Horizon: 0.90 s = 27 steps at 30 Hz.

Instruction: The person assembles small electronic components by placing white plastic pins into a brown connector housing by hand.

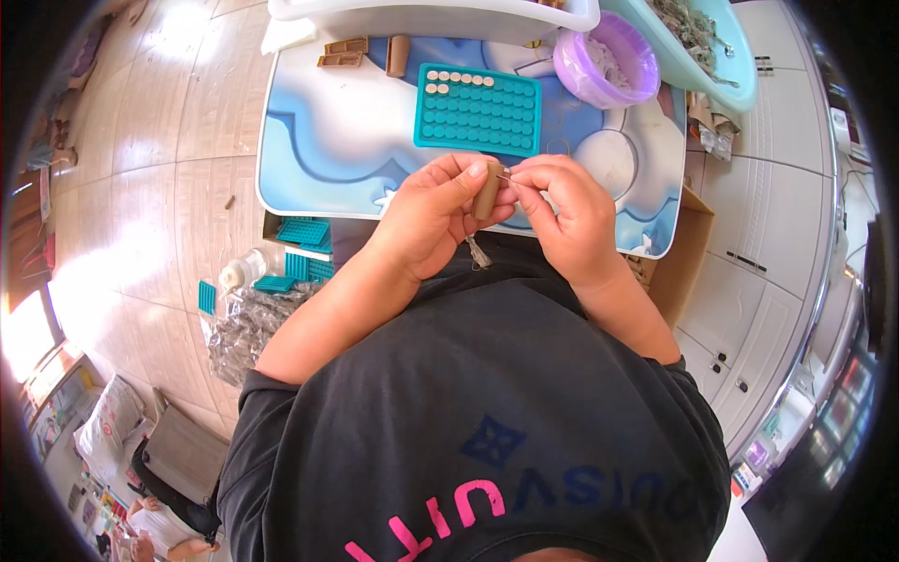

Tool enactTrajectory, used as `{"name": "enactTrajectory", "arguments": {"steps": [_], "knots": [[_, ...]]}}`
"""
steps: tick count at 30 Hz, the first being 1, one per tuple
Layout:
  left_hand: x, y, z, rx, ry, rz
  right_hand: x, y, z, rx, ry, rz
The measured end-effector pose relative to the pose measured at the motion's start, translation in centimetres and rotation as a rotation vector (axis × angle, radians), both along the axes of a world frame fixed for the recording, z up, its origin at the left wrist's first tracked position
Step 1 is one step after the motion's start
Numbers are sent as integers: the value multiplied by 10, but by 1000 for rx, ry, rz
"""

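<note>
My left hand (426, 208) holds a small brown tube-shaped piece (486, 192) upright between thumb and fingers, over the table's near edge. Close against its right side, my right hand (573, 211) pinches a thin strand (504, 177), too fine to tell whether cord or wire. Below my left hand dangles a small pale tassel (478, 253); what it hangs from is hidden. Just beyond both hands lies a teal tray (487, 126) with rows of round hollows. Several whitish discs (459, 79) sit in its far left rows.
On the blue-and-white table (323, 173) lie another brown piece (398, 56) and brown open cases (344, 52). A purple basket (646, 70), a white bin (440, 21) and a light teal tub (740, 66) line the far side. More teal trays (304, 231) and a plastic bag (253, 328) lie lower left.
</note>
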State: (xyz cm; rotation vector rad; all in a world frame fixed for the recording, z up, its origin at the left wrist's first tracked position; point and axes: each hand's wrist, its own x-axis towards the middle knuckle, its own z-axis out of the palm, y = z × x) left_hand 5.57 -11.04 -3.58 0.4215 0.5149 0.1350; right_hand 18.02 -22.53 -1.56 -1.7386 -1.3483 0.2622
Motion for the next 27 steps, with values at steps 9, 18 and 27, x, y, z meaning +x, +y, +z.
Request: {"name": "enactTrajectory", "arguments": {"steps": [9, 18, 27], "knots": [[1, -2, 0, 29, 44, -10, -1, 4, -3, 23, -166, 18], [0, -3, 0, 89, 31, -1, -2, 6, -2, 0, -150, 14], [3, 3, -10, 32, 149, 158, -8, 5, -1, -28, -196, -102]]}}
